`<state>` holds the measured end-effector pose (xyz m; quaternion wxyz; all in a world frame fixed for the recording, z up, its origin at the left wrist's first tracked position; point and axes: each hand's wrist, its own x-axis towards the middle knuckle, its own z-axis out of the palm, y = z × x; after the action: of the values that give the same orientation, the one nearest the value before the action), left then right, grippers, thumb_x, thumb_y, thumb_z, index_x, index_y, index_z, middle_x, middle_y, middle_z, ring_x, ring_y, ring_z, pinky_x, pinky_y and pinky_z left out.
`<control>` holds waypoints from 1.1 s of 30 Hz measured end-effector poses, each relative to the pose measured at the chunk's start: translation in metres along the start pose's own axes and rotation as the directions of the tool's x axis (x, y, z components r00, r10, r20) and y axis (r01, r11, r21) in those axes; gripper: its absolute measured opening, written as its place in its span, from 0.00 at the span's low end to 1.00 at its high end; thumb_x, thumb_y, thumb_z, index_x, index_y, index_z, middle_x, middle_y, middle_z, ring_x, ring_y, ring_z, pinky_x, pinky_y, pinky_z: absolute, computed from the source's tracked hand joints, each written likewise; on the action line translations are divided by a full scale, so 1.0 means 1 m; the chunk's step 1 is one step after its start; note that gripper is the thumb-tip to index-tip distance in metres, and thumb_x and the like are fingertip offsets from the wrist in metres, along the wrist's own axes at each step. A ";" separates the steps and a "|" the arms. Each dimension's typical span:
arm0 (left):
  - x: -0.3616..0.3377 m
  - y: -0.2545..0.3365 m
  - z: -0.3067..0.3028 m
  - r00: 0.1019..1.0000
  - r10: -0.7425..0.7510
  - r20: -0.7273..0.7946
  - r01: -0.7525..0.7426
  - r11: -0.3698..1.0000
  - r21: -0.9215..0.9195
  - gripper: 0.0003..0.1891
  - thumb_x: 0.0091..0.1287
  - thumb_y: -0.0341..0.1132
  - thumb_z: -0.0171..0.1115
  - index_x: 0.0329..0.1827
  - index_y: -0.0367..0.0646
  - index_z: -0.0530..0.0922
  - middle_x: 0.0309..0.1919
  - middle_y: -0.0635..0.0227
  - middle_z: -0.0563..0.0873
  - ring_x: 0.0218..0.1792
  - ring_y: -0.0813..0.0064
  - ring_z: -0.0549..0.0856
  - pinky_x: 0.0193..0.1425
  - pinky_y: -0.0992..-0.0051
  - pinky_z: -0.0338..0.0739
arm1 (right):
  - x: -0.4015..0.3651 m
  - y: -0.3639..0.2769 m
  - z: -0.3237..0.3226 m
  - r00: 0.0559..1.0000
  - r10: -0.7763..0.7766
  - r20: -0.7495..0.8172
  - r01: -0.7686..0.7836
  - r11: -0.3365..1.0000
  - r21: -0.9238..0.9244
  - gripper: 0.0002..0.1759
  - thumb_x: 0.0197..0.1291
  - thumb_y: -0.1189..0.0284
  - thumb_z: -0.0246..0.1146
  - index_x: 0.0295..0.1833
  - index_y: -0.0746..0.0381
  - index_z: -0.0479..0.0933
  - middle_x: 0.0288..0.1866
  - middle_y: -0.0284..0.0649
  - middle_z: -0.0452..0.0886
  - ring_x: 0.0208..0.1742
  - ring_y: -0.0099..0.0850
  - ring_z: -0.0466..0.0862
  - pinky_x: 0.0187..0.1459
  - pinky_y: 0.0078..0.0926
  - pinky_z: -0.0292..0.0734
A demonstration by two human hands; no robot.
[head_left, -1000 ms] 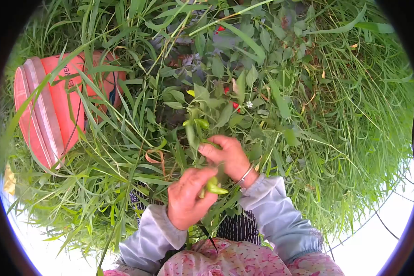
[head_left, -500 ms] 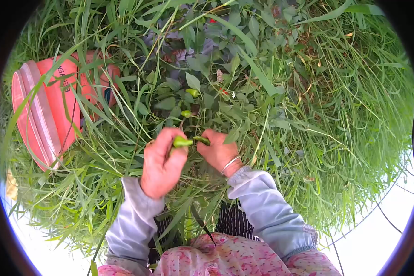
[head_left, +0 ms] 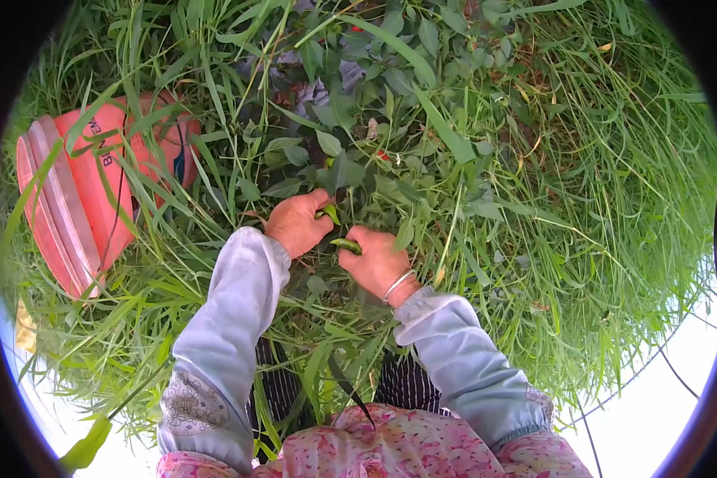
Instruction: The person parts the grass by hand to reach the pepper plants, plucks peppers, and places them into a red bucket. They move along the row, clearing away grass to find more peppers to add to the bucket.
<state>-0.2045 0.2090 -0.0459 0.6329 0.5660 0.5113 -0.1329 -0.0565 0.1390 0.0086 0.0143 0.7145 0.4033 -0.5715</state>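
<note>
My left hand (head_left: 296, 225) is closed with thumb and fingers around a bright green chili pepper (head_left: 330, 213), low among the leaves of a pepper plant (head_left: 346, 171). Just to the right, the curled fingers of my right hand (head_left: 378, 261) grip a darker green pepper (head_left: 347, 246), whose end sticks out toward the left hand. A white bangle (head_left: 398, 285) circles the right wrist. Behind the left hand, another green pepper (head_left: 329, 162) shows partly between leaves.
A pink bucket (head_left: 80, 207) lies tipped on its side in the grass at left, partly covered by blades. Tall grass (head_left: 597, 183) surrounds the plant. Small red spots (head_left: 383, 155) show among the leaves. Greyish sheeting (head_left: 315, 94) lies beneath the foliage.
My left hand has moved up and forward into the plant, onto a pepper that hung in view there before. My right hand stays nearly in place with its pepper.
</note>
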 end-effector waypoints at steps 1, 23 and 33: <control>-0.002 0.004 0.000 1.000 -0.025 -0.014 0.025 1.000 -0.015 0.14 0.52 0.36 0.59 0.42 0.42 0.77 0.32 0.52 0.83 0.36 0.52 0.81 0.40 0.60 0.75 | 0.000 0.002 0.000 1.000 0.002 0.003 -0.002 1.000 0.007 0.12 0.49 0.65 0.64 0.36 0.62 0.76 0.25 0.45 0.79 0.26 0.40 0.80 0.31 0.34 0.75; -0.092 0.086 -0.098 0.863 -0.017 -0.505 -0.266 0.835 -0.482 0.09 0.56 0.20 0.59 0.39 0.40 0.77 0.29 0.73 0.80 0.27 0.85 0.76 0.29 0.85 0.71 | 0.041 0.028 0.022 0.980 0.176 0.093 -0.193 0.954 0.231 0.22 0.54 0.55 0.58 0.49 0.57 0.75 0.38 0.51 0.81 0.41 0.49 0.80 0.45 0.40 0.75; -0.200 -0.033 -0.280 0.293 0.184 -0.938 0.053 0.977 0.209 0.12 0.65 0.32 0.55 0.50 0.40 0.75 0.43 0.66 0.82 0.34 0.80 0.79 0.34 0.82 0.73 | 0.037 0.033 0.027 0.996 0.062 0.063 -0.075 0.968 0.241 0.21 0.54 0.56 0.58 0.51 0.56 0.74 0.38 0.50 0.81 0.41 0.49 0.80 0.45 0.40 0.74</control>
<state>-0.4564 0.3553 0.1400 0.1504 0.6148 0.7467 0.2045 -0.0578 0.1246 -0.0459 -0.0423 0.7085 0.3050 -0.6350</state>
